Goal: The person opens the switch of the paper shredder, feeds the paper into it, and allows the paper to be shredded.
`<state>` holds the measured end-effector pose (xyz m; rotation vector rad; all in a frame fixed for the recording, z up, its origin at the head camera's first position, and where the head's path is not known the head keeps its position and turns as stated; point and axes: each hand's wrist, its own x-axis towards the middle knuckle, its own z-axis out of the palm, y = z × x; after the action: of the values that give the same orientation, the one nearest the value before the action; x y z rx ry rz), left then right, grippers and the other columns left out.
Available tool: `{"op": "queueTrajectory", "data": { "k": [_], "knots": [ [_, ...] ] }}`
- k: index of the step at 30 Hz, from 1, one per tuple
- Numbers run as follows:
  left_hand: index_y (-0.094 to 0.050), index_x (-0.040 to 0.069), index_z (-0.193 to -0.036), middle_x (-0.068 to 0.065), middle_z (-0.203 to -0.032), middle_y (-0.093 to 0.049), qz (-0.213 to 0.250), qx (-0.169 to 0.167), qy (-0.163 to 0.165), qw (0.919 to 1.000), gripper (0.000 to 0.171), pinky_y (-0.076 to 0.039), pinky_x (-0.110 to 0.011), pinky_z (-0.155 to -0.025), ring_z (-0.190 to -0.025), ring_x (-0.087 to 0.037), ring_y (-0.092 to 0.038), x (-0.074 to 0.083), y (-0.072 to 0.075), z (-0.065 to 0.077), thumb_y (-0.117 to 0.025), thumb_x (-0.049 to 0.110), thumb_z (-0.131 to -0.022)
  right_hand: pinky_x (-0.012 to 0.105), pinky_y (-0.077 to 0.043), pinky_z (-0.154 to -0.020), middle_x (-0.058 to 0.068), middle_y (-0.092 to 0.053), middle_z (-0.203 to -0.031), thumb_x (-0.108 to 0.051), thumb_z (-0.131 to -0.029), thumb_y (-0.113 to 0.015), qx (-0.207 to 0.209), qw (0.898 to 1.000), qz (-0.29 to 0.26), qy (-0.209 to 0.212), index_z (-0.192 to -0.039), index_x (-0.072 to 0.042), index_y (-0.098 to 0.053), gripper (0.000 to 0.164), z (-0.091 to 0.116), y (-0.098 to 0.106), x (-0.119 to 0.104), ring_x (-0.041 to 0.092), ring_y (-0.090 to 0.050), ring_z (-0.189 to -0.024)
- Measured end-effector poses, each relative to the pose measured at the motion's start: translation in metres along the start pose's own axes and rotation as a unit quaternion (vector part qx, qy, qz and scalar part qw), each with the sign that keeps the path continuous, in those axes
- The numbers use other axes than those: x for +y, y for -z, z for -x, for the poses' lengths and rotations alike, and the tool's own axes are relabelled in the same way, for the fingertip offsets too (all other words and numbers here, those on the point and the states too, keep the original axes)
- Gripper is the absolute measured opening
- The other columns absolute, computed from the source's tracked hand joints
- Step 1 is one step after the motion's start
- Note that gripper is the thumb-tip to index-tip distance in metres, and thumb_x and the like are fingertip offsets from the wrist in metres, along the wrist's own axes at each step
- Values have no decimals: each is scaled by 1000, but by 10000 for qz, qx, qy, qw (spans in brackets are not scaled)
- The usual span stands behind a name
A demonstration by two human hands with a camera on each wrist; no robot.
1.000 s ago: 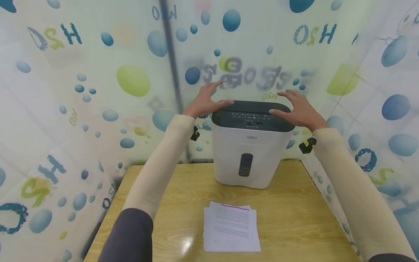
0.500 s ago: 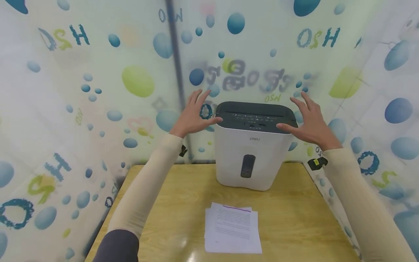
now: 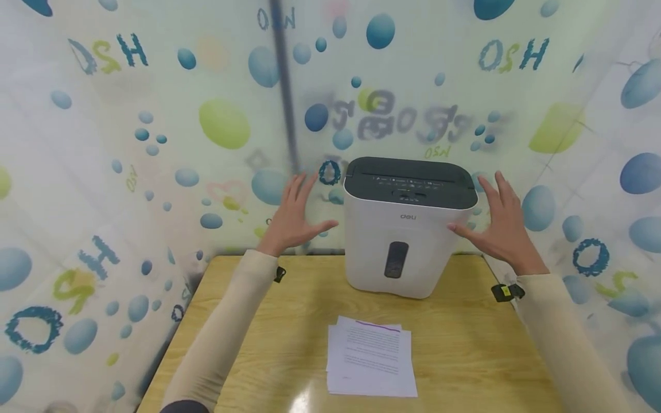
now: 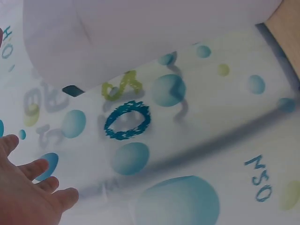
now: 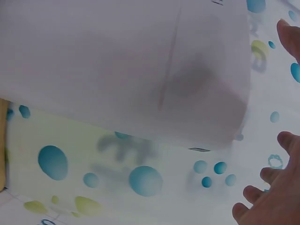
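Observation:
A white paper shredder point(image 3: 377, 246) with a dark grey top point(image 3: 413, 178) and a small dark window stands upright at the back of the wooden table. Left of it, my left hand point(image 3: 293, 221) is held up with fingers spread, apart from its side. On the other side, my right hand point(image 3: 498, 226) has its fingers raised and its thumb overlapping the shredder's right edge in the head view. Both wrist views show the shredder's pale side wall point(image 4: 140, 37) near the spread fingers. Neither hand holds anything.
A stack of printed paper sheets point(image 3: 369, 361) lies on the table point(image 3: 268, 344) in front of the shredder. A patterned curtain point(image 3: 222, 57) hangs close behind the table and along both sides.
Both hands have moved down and apart, from over the shredder's top to beside its body. The shredder and papers stay in place; the head view has shifted slightly.

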<state>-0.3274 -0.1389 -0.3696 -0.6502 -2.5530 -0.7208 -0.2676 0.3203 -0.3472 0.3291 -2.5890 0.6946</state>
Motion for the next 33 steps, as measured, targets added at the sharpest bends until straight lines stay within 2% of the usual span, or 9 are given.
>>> {"op": "queueTrajectory", "data": {
  "k": [5, 9, 14, 19, 28, 33],
  "knots": [
    [-12, 30, -166, -7, -173, -10, 113, 29, 41, 9999, 111, -30, -66, -119, -161, -34, -2, -9, -15, 23, -74, 68, -81, 81, -6, -115, 10, 10, -174, -51, -82, -80, -18, 9994, -60, -336, -167, -23, -7, 115, 20, -15, 6, 49, 2, -158],
    [-11, 31, -166, -7, -173, -11, 261, -62, 132, 9996, 110, -32, -66, -118, -161, -32, -5, -16, -29, 43, -76, 64, -83, 83, -4, -113, 12, 11, -174, -52, -81, -81, -44, 9985, -101, -528, -167, -19, -6, 118, 35, -29, 14, 51, 3, -157],
    [-9, 34, -165, -1, -174, -9, 391, -246, 389, 9982, 112, -34, -66, -117, -161, -31, -4, -21, -50, 66, -75, 67, -82, 85, -6, -111, 17, 8, -173, -51, -81, -81, -51, 9987, -145, -487, -167, -17, -5, 119, 59, -48, 23, 54, 0, -156],
    [-6, 36, -165, -2, -174, -8, 353, -521, 620, 9961, 112, -33, -68, -117, -162, -32, -2, -22, -68, 86, -72, 72, -82, 83, -9, -111, 15, 8, -174, -51, -81, -81, -169, 9980, -198, -574, -167, -17, -4, 120, 80, -67, 27, 55, -2, -155],
    [-7, 36, -165, -1, -174, -7, 398, -589, 669, 9952, 113, -31, -67, -118, -161, -36, -6, -22, -93, 117, -74, 69, -81, 82, -17, -110, 17, 3, -173, -53, -79, -84, -460, 9953, -201, -824, -166, -16, -9, 121, 108, -106, 28, 57, -8, -153],
    [-9, 35, -165, 1, -174, -6, 546, -718, 772, 9929, 112, -30, -68, -118, -161, -37, -5, -20, -105, 133, -75, 69, -81, 81, -19, -111, 18, 2, -173, -55, -77, -85, -553, 9960, -205, -673, -166, -17, -10, 122, 122, -128, 28, 57, -11, -153]
  ]
}}
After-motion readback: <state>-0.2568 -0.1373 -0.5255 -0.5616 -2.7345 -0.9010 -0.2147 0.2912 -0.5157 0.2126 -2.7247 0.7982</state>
